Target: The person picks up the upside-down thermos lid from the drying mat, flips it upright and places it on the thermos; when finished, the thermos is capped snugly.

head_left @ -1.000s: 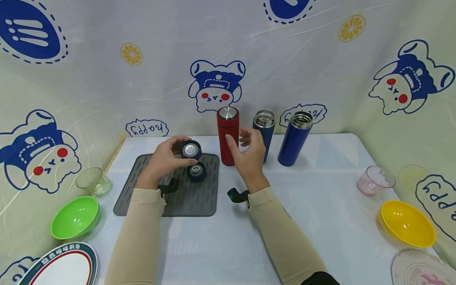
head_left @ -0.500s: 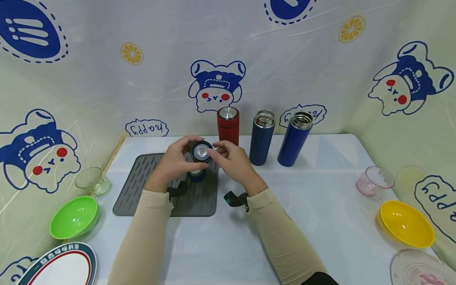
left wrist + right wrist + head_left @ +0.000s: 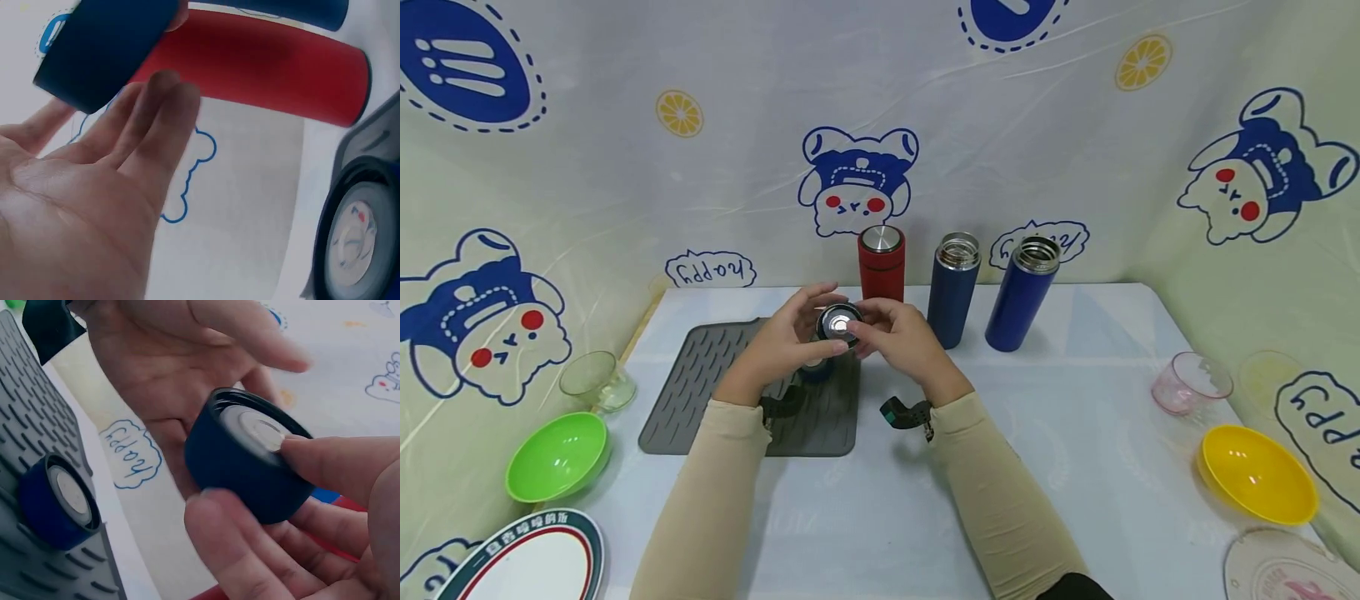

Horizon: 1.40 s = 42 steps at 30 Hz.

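Note:
A dark blue bottle lid (image 3: 838,323) is held above the mat, its silver underside facing up. My right hand (image 3: 901,340) pinches it, thumb pressed on the inside of the lid (image 3: 244,478) and fingers curled beneath. My left hand (image 3: 781,348) is just left of the lid; in the left wrist view its fingers (image 3: 165,125) are extended, with the lid (image 3: 109,53) beyond them. A second blue lid (image 3: 50,509) lies underside up on the grey mat (image 3: 700,400), partly hidden by the left hand in the head view. Behind the hands stands a capped red thermos bottle (image 3: 882,271).
Two lidless bottles, one dark blue (image 3: 952,300) and one brighter blue (image 3: 1022,300), stand right of the red one. A glass (image 3: 598,382), green bowl (image 3: 557,458) and plate (image 3: 527,558) line the left; a pink glass (image 3: 1189,385), yellow bowl (image 3: 1258,475) and round pale mat (image 3: 1292,567) the right.
The left hand has brought the lid rightward, and the right hand has come over from beside the red bottle and taken hold of it. The left hand's fingers have let go.

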Each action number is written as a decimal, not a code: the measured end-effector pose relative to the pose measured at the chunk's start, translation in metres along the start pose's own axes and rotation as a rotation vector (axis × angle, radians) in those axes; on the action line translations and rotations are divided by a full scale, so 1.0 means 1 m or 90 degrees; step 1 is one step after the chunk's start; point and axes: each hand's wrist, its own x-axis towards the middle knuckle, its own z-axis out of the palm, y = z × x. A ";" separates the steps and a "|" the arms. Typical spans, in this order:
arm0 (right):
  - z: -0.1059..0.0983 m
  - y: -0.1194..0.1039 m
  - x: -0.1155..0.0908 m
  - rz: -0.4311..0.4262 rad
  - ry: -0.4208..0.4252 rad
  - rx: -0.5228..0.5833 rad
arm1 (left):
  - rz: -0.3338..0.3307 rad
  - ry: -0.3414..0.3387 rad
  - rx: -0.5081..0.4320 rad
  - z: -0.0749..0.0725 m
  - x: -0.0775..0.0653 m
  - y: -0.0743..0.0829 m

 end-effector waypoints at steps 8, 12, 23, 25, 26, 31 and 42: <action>-0.001 -0.001 -0.002 -0.058 0.047 -0.049 | -0.134 -0.014 -0.219 0.000 0.009 -0.024; 0.000 0.001 -0.002 -0.122 0.056 -0.092 | -0.147 -0.011 -0.257 0.002 0.013 -0.036; -0.005 0.001 -0.004 -0.161 0.026 -0.108 | -0.099 0.022 -0.243 0.002 0.012 -0.035; -0.009 -0.002 -0.005 -0.153 0.026 -0.104 | -0.085 0.041 -0.216 0.002 0.011 -0.030; -0.011 -0.003 -0.006 -0.151 0.030 -0.106 | -0.076 0.053 -0.209 0.002 0.011 -0.026; -0.020 -0.023 -0.019 -0.192 0.132 -0.122 | -0.036 0.137 -0.201 0.004 0.006 -0.003; -0.032 -0.034 -0.022 -0.364 0.625 -0.144 | 0.127 0.250 -0.161 0.017 0.016 0.031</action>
